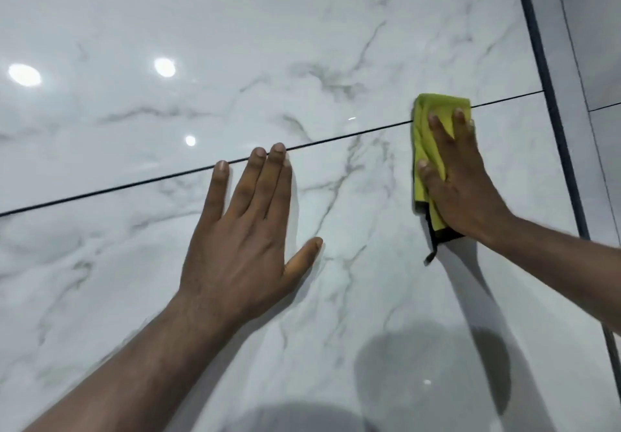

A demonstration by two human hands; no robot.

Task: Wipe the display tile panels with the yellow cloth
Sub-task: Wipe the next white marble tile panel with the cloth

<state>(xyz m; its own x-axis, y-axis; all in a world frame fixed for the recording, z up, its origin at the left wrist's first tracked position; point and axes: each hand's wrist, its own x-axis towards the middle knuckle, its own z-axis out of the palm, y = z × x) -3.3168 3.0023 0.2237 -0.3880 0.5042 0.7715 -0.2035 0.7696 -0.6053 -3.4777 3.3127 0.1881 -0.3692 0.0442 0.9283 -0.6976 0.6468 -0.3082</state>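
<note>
- Marble-look glossy tile panels (201,28) fill the view, split by a thin dark seam (134,184).
- Right hand (460,176) presses the folded yellow cloth (424,136) flat across that seam, fingers straight (a dark edge dangles below).
- Left hand (245,230) rests flat with fingers spread, holding nothing.

tile panels (235,45): white, grey marble veining | cloth (424,149): yellow, black edge | frame strip (551,102): dark
</note>
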